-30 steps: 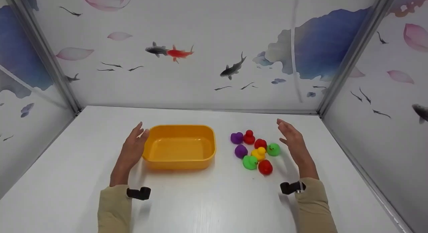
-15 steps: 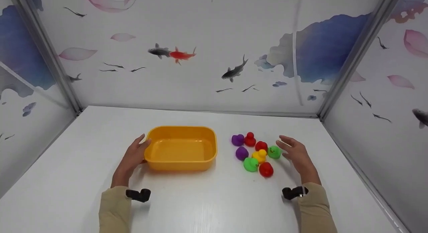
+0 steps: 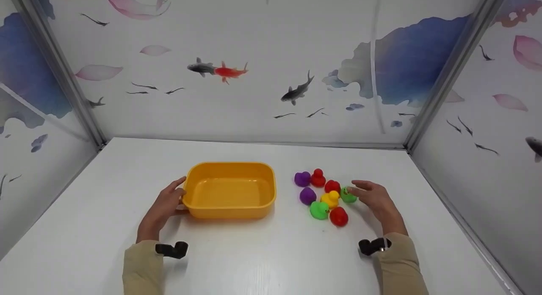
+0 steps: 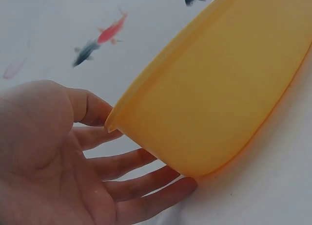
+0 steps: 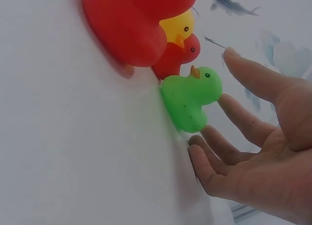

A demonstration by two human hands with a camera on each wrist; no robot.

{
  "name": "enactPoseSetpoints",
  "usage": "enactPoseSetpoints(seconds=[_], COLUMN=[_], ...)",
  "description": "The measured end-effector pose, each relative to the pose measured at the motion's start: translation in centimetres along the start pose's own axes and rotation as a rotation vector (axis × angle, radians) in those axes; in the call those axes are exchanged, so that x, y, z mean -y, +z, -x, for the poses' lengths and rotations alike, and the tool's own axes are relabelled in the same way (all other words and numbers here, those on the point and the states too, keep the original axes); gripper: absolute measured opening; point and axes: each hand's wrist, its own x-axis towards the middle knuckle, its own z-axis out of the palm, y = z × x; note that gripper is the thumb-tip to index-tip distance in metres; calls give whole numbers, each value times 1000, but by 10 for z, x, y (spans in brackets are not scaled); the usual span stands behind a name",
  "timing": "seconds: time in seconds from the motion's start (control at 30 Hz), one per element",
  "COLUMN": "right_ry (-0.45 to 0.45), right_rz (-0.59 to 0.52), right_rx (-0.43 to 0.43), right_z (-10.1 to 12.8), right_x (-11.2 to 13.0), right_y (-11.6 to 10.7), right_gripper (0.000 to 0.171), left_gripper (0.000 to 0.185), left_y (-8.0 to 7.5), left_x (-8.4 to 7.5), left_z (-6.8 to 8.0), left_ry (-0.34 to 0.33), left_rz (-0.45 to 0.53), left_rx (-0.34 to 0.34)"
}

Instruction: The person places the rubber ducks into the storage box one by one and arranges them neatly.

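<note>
A yellow plastic basin [image 3: 230,213] stands on the white table, left of the middle. My left hand [image 3: 163,205] holds its left end. In the left wrist view the thumb hooks over the basin's rim [image 4: 161,59], and the fingers [image 4: 146,200] lie against the outer wall. To the right is a loose group of rubber ducks. My right hand [image 3: 377,201] is beside the rightmost green rubber duck [image 3: 348,196]. In the right wrist view its fingers are spread around that duck [image 5: 187,98], thumb apart from it; whether a fingertip touches is unclear.
Other rubber ducks sit close by: purple [image 3: 308,196], red [image 3: 338,216], yellow [image 3: 330,199] and another green one [image 3: 319,210]. White panels with painted fish [image 3: 230,70] enclose the table [image 3: 254,257] at the back and both sides.
My left hand has lowered onto the basin's left end and taken hold of its rim. My right hand has come down and left toward the green rubber duck.
</note>
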Motion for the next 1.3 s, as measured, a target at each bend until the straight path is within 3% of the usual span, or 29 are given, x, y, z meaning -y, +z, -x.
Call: enactPoseSetpoints(seconds=[0.67,0.97,1.3], right_ry=[33,8,-22], right_rz=[78,18,-28], right_rx=[-23,-60,-61], right_z=[1,-2,5], right_x=[4,6,28], right_y=[11,12,9], right_gripper=[70,66,69], left_gripper=[58,57,57], left_y=[-6,-6,-5], left_x=[12,15,8], left_z=[4,3,2], left_ry=[28,15,10], left_rz=[75,68,53], left_rx=[16,6,9])
